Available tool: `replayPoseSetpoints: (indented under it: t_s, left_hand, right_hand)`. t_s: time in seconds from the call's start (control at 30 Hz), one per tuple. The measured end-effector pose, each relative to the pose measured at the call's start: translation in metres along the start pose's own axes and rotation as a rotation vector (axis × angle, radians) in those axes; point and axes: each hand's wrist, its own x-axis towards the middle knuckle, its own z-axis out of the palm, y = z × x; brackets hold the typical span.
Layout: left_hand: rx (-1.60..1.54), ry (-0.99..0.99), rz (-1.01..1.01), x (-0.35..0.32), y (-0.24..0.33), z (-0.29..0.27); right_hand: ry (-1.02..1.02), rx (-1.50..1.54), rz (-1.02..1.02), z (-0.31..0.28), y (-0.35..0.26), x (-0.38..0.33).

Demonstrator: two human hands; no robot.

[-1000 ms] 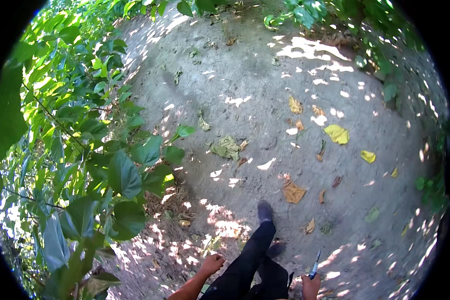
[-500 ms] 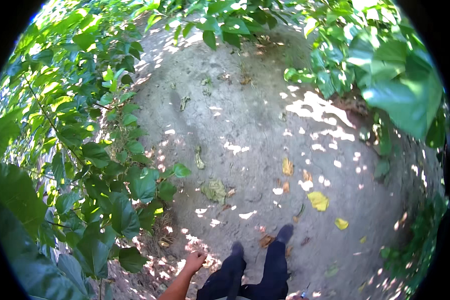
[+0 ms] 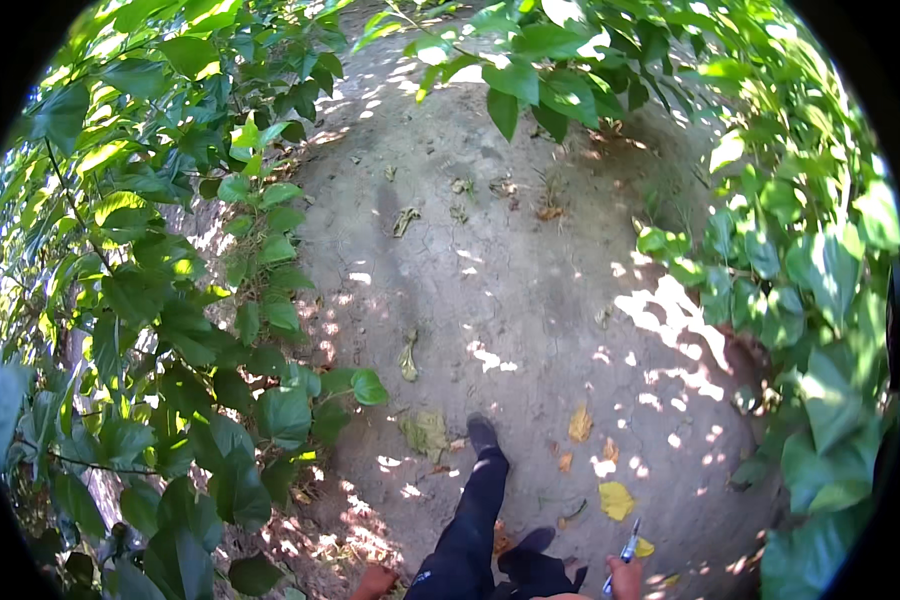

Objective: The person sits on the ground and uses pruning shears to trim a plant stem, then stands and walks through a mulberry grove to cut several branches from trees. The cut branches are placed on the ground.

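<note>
My right hand (image 3: 626, 578) is low in the view, right of my legs. It is closed around a slim, pointed silver tool (image 3: 630, 545) whose exact kind I cannot make out. The tool's tip points up and away from me, beside a yellow fallen leaf (image 3: 644, 548). My left hand (image 3: 375, 581) hangs at the lower edge, left of my legs, partly cut off. Its fingers look curled in, with nothing visible in them. The nearest thing to it is sun-flecked ground with dry litter (image 3: 355, 535).
Leafy green plants (image 3: 185, 345) line the left side, and more foliage (image 3: 820, 300) the right. A leafy branch (image 3: 545, 85) hangs over the far end. Between them runs a bare earth path (image 3: 530, 310) with scattered dry leaves. My left foot (image 3: 482, 432) is ahead of my right foot (image 3: 536, 541).
My left foot has stepped forward. My left hand has dropped back toward the lower edge, while my right hand with the silver tool has come up into view. The view has shifted along the path.
</note>
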Motion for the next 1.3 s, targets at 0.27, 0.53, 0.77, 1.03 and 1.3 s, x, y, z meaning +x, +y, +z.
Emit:
replayPoseSetpoints:
  t_s: [0.27, 0.53, 0.77, 1.03, 1.3]
  left_hand:
    - [-0.458, 0.096, 0.207, -0.013, 0.266, -0.169]
    - [-0.575, 0.342, 0.302, 0.008, 0.395, -0.305]
    - [-0.797, 0.331, -0.05, 0.033, 0.421, -0.342]
    - [-0.795, 0.17, -0.136, 0.062, 0.533, -0.386]
    - [-0.777, 0.206, 0.155, 0.133, 0.74, -0.607]
  right_hand:
    - [-0.099, -0.158, -0.111, 0.07, -0.235, 0.026]
    - [-0.148, -0.207, -0.329, 0.12, -0.505, 0.057]
    - [-0.299, -0.368, -0.579, 0.199, -0.786, 0.059]
    - [-0.492, -0.493, -0.932, 0.286, -1.065, -0.022]
    - [0.038, -0.908, -1.801, 0.346, -1.267, 0.019]
